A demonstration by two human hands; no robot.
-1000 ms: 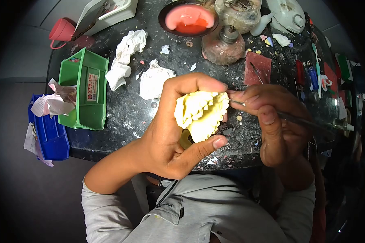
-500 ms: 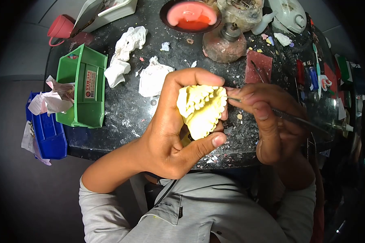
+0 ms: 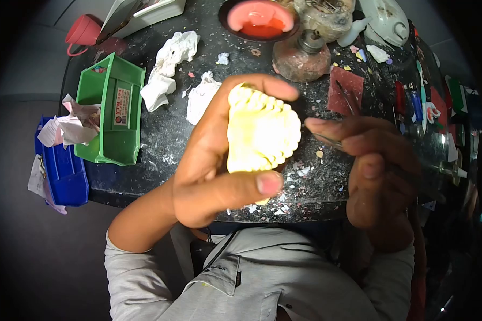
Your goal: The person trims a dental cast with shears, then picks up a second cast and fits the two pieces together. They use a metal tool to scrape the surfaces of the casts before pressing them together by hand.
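Observation:
A yellow dental cast point(image 3: 260, 128) with a row of teeth along its edge lies in my left hand point(image 3: 203, 155). My thumb and fingers close around its sides, and bright light washes out its middle. My right hand point(image 3: 377, 160) is to the right of the cast, apart from it. Its fingers pinch a thin metal carving tool point(image 3: 329, 140), whose tip points toward the cast; most of the handle is hidden behind the hand.
A green bin point(image 3: 124, 112) and a blue bin point(image 3: 64, 171) stand at the left. Crumpled tissue point(image 3: 168, 69) lies beyond my left hand. At the back are a dark bowl point(image 3: 227, 27) of pink material and a glass spirit burner point(image 3: 300, 61). A red wax sheet point(image 3: 337, 99) lies right.
My left hand has turned the cast so its toothed face now shows more fully toward me. My right hand has drawn back to the right, taking the tool away from the teeth.

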